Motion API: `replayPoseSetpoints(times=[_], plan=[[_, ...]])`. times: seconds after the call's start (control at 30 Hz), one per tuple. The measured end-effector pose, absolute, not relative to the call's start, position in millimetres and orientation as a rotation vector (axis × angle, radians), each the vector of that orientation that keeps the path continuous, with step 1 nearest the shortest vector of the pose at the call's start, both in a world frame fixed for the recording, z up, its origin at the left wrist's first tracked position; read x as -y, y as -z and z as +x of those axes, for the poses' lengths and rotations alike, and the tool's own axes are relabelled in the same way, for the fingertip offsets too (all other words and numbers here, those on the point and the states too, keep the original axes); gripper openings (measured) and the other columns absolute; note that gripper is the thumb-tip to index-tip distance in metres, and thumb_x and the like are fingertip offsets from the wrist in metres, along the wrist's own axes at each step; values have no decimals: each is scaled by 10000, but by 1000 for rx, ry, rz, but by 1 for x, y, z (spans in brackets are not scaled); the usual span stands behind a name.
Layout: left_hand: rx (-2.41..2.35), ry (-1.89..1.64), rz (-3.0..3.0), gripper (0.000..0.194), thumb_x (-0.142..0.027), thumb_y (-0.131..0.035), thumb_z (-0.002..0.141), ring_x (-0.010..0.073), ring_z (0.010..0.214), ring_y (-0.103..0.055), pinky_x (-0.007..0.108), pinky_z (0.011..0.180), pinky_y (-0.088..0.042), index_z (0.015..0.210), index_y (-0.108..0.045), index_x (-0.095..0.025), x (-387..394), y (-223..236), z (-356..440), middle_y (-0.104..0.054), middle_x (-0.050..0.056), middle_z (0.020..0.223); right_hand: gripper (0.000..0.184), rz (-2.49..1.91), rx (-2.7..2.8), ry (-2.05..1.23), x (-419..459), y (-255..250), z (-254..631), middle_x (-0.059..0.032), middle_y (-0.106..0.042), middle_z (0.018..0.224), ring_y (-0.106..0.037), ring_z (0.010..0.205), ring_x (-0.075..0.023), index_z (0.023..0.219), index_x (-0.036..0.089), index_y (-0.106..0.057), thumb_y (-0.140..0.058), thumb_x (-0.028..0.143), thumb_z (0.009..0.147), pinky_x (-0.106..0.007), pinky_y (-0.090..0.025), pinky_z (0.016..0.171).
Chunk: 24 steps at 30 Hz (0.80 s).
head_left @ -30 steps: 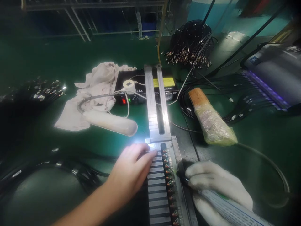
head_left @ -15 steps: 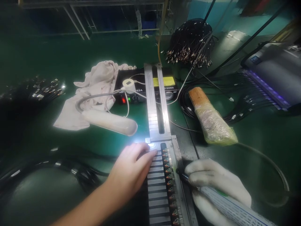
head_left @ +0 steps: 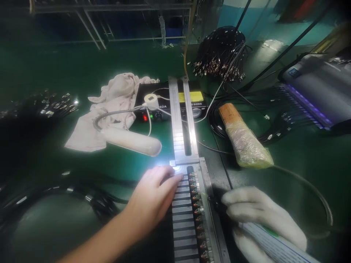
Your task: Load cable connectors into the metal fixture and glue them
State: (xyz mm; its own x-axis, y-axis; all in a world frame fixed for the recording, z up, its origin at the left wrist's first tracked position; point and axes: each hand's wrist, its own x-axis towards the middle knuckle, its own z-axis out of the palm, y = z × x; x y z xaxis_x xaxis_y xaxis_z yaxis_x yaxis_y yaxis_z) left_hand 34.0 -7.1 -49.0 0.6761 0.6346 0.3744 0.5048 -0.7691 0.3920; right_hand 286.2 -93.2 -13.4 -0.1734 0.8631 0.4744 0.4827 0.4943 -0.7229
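My bare left hand [head_left: 153, 193] is closed on the left edge of a slotted metal jig [head_left: 183, 227], near its far end, with thumb and forefinger close together. Small connector ends with coppery and green parts [head_left: 197, 210] sit in a row along the jig's right side. In a white glove, my right hand [head_left: 264, 215] grips a white-and-blue printed tube [head_left: 274, 243] with a dark nozzle. The nozzle points left toward the jig's right rail; its tip is blurred, so contact is unclear. A white lamp [head_left: 131, 141] lights the jig's far end.
Behind the jig stands a black control box [head_left: 156, 114] beside a crumpled white cloth [head_left: 115, 98]. A plastic-wrapped wooden block [head_left: 245, 137] lies at right. Black cable bundles [head_left: 222, 51] lie at the back and left. A grey machine with purple light [head_left: 315, 87] is far right.
My right hand has drawn the tube a little to the right, away from the jig. My left hand keeps its place on the jig. The view has shifted slightly.
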Motion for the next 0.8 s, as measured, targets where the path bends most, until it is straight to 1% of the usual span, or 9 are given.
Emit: replayPoseSetpoints(times=[0.1, 0.2, 0.3, 0.43, 0.67, 0.8], plan=[[-912, -743, 2645, 273, -78, -499, 953, 230, 919, -568, 379, 741, -534, 1203, -603, -113, 6, 47, 35, -596, 130, 1066, 245, -1159, 1796, -513, 98, 7, 284, -64, -683, 987, -721, 870, -171, 983, 184, -663, -626, 32, 795, -219, -612, 759], [-916, -743, 2653, 261, -91, -490, 960, 223, 907, -568, 372, 736, -535, 1195, -601, -117, 6, 46, 36, -598, 123, 1055, 215, -1133, 1822, -537, 97, 8, 282, -70, -692, 948, -725, 812, -180, 954, 176, -670, -645, 50, 782, -237, -627, 715], [-925, -732, 2647, 275, -93, -485, 964, 223, 924, -565, 378, 754, -532, 1214, -594, -128, 6, 48, 35, -592, 123, 1072, 237, -1089, 1894, -549, 93, 13, 283, -78, -701, 936, -731, 785, -192, 954, 168, -672, -690, 52, 748, -257, -641, 696], [-928, -722, 2629, 294, -83, -493, 959, 231, 949, -558, 390, 770, -521, 1232, -589, -137, 6, 51, 33, -581, 125, 1100, 259, -1094, 1888, -560, 91, 17, 285, -79, -699, 955, -730, 802, -192, 967, 166, -668, -687, 43, 740, -272, -646, 713], [-921, -703, 2617, 295, -89, -485, 967, 232, 957, -552, 389, 780, -511, 1240, -582, -144, 7, 50, 34, -577, 122, 1101, 247, -1086, 1875, -566, 89, 17, 285, -77, -691, 958, -725, 837, -184, 970, 154, -668, -692, 50, 747, -251, -640, 726], [-930, -697, 2615, 299, -90, -488, 967, 229, 963, -554, 384, 785, -509, 1245, -580, -150, 7, 51, 34, -577, 122, 1112, 225, -1085, 1844, -557, 90, 17, 283, -78, -695, 931, -725, 800, -185, 956, 155, -674, -679, 47, 758, -257, -640, 687]])
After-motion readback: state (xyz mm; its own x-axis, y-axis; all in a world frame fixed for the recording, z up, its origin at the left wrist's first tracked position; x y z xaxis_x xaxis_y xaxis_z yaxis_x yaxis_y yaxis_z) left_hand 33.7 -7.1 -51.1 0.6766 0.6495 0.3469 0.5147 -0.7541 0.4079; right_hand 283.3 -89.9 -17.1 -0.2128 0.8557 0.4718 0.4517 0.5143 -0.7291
